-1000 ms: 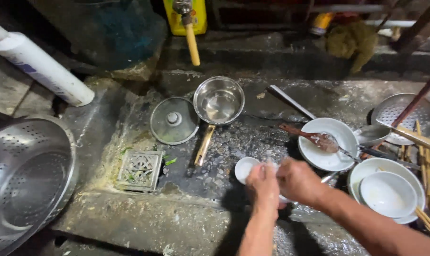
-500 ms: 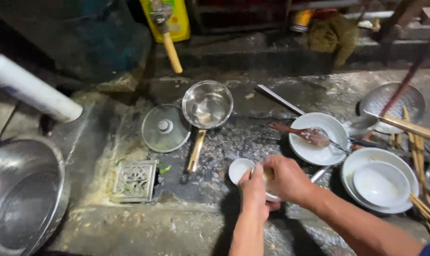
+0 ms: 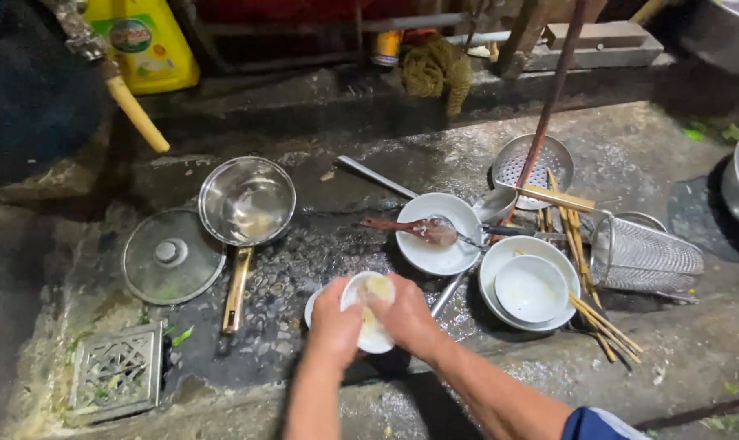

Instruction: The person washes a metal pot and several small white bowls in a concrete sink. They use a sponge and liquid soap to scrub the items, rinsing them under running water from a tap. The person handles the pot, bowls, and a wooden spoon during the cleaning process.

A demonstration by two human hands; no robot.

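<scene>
Low over the wet stone floor, a small white bowl sits tilted between both hands. The left hand clamps its left rim, while the right hand presses a yellowish sponge into its hollow from the right. Just beside them to the right lie a white plate and stacked bowls.

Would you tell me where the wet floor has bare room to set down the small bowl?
Free: the strip between the glass lid and the drain grate, and the concrete right of the wire basket. Crowded: between the white bowl, stacked bowls and chopsticks.
</scene>
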